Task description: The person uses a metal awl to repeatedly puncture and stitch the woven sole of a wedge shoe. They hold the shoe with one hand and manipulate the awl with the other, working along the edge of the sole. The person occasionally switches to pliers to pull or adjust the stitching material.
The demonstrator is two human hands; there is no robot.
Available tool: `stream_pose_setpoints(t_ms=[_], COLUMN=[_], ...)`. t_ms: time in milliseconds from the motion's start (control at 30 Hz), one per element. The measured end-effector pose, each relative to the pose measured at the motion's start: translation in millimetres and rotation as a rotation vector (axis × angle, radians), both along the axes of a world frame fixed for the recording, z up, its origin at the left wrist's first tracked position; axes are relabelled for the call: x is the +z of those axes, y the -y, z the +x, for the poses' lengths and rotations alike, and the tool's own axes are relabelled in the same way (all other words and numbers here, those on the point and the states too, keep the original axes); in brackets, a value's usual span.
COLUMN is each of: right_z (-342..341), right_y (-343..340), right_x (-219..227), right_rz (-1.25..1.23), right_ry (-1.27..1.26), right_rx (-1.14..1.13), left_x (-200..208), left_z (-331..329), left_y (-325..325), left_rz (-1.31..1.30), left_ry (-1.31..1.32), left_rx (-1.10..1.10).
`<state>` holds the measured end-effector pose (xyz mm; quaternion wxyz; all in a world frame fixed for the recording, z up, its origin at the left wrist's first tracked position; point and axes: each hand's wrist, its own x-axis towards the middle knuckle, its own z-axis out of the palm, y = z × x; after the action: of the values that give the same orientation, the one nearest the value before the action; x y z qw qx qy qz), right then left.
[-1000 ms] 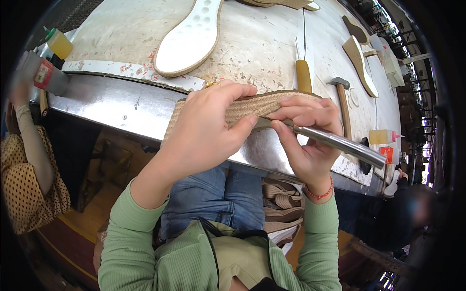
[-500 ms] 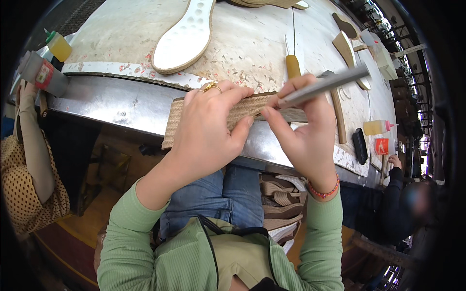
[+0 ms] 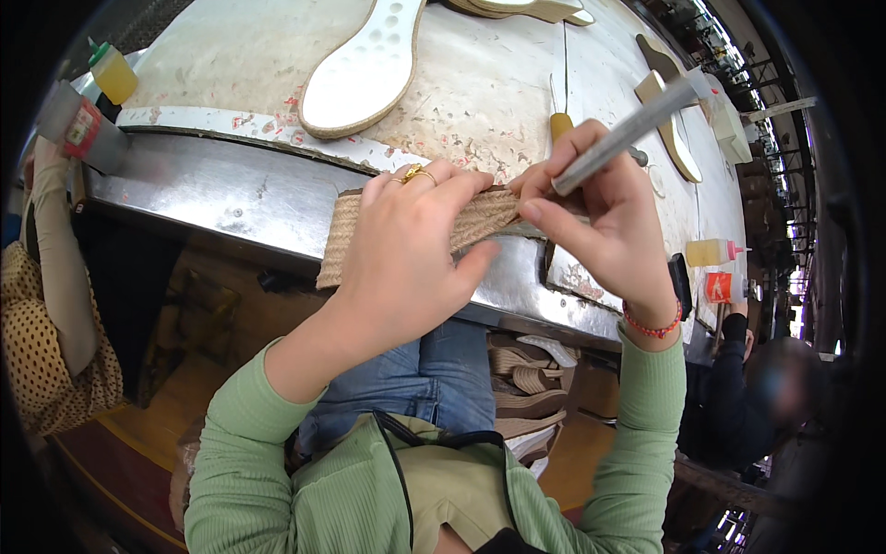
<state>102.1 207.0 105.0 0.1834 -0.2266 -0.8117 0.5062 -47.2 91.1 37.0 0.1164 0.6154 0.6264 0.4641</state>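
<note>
A wedge shoe sole [image 3: 339,242] wrapped in tan braided jute lies on its side along the table's near edge. Over its middle rests my left hand [image 3: 406,249], gripping it with the fingers on the far edge and the thumb along the near side. My right hand [image 3: 609,203] is closed around a slim silver-grey tool [image 3: 632,134], which points up and to the right. The thumb and fingertips of this hand meet at the sole's narrow right end; whether they pinch the jute there is hard to tell.
A white-topped sole [image 3: 360,78] lies beyond my hands. A yellow-handled awl [image 3: 559,125] stands near my right hand. Glue bottles are at the left [image 3: 113,74] and right [image 3: 711,252]. More wedge soles [image 3: 531,406] are stacked below the table. Co-workers sit on both sides.
My right hand has moved right with the silver tool, which now tilts more steeply upward. The left thumb has come away a little from the sole's face.
</note>
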Motion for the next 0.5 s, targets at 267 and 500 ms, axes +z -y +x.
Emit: stream_pose_setpoints(t_ms=[267,500], right_z=[7.6,5.4], right_y=[-0.7,1.3], right_x=[-6.7,-4.7], right_rz=[0.276,0.314], right_ry=[0.061,0.079], right_rx=[0.110,0.108], left_x=[-0.1,0.0], left_z=[5.1,6.7], left_y=[-0.1,-0.5], left_rz=[-0.076,-0.068], left_ry=[0.029,-0.003], left_rx=[0.014,0.026])
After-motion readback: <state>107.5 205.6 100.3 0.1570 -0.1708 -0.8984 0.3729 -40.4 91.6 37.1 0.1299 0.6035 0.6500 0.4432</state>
